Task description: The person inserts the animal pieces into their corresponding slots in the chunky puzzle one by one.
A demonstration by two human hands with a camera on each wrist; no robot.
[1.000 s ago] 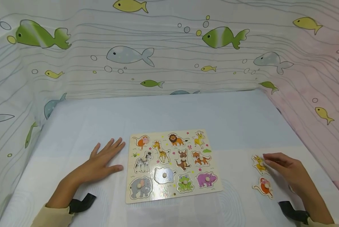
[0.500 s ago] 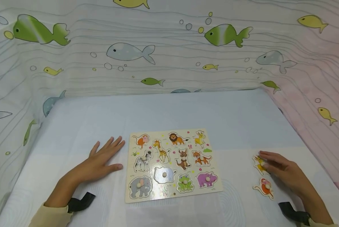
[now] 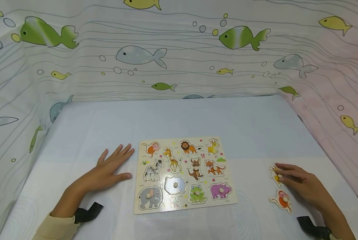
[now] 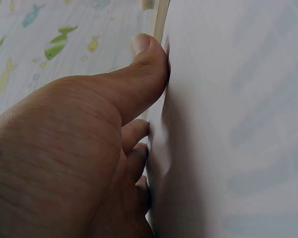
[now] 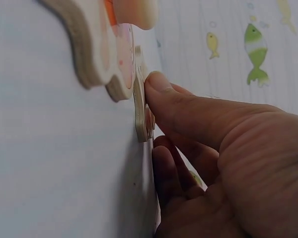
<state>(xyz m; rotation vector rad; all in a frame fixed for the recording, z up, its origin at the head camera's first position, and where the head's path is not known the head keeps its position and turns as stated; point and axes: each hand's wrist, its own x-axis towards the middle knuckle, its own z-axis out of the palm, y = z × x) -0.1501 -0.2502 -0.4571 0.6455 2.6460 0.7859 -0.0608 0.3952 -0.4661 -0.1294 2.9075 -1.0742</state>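
My right hand [image 3: 306,186] is at a yellow deer puzzle piece [image 3: 275,176] on the right of the table. The thumb and forefinger pinch it at its middle, hiding part of the picture and the knob. In the right wrist view the thumb [image 5: 159,87] meets the edge of the thin wooden piece. Just nearer lies an orange monkey puzzle piece [image 3: 283,201] with a round knob. My left hand [image 3: 107,173] rests on the table with fingers spread, left of the wooden animal puzzle board [image 3: 179,208]; the thumb points at the board's edge.
Knobbed animal pieces sit in the board, among them an elephant [image 3: 150,196], a frog [image 3: 197,194] and a purple hippo [image 3: 220,190]. Glare whitens one piece [image 3: 175,185]. A pale cloth covers the table [image 3: 173,116]; fish-printed curtains [image 3: 191,43] stand behind and at both sides.
My right hand has moved slightly left and down, and its fingers have come in over the deer piece. The left hand stays put. The head view has shifted a little.
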